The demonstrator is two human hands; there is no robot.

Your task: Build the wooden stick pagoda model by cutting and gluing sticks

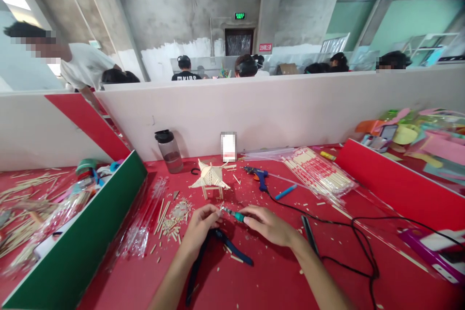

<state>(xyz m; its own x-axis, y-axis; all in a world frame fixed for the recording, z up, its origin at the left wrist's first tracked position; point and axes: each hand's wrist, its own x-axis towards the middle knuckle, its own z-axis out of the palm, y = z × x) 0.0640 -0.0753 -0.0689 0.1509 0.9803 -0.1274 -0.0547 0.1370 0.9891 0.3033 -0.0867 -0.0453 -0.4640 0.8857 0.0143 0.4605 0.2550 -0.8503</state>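
My right hand (267,224) is closed around a short green-handled tool with a metal front end (239,216), which points left. The exact kind of tool cannot be made out. Close to its metal end, the fingertips of my left hand (202,225) are pinched together. Whatever they hold is too small to name. Under and beside my left hand lies a pair of dark-blue-handled pliers (234,248), handles spread. Just beyond my hands stands a little pavilion model (210,176) of wooden sticks, its pointed roof resting on thin legs.
A blue glue gun (260,178) with a black cable and a blue pen (286,192) lie right of the model. Bundled sticks (316,172) are further right. Cut stick pieces (176,218) are piled left. A water bottle (169,152) stands by the white partition (254,106).
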